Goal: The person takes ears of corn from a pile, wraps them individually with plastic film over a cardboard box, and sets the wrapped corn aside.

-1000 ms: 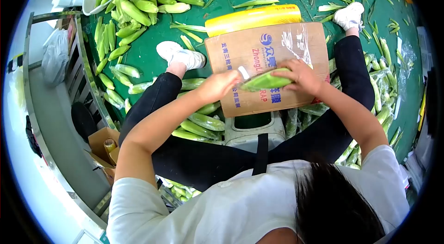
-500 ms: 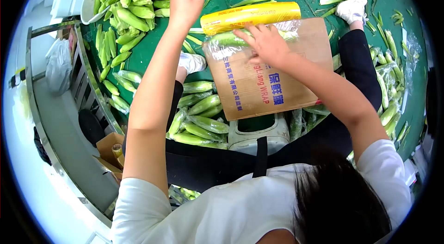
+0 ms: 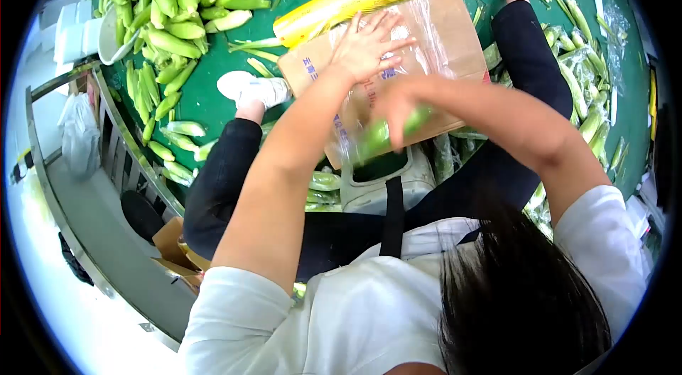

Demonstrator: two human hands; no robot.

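My left hand [image 3: 369, 45] lies with fingers spread on clear plastic film over a cardboard box [image 3: 455, 27], just below a yellow roll of cling film [image 3: 348, 4]. Near the box's front edge is a green ear of corn [image 3: 383, 137], blurred by motion. My right hand [image 3: 398, 105] is over this ear, its thumb pointing down beside it. Its fingers are smeared, so whether they grip the corn is unclear. Film stretches across the box between the roll and the corn.
A large heap of unwrapped corn [image 3: 170, 2] lies at the back left. Film-wrapped ears [image 3: 590, 91] are piled on the right, with others [image 3: 323, 187] near my legs. A grey stool [image 3: 419, 176] stands under the box. A metal rail [image 3: 53, 162] runs along the left.
The corn has moved from beside the roll to the box's front edge. My left hand has come down from the air onto the film; my right hand has moved towards me. The view has shifted.
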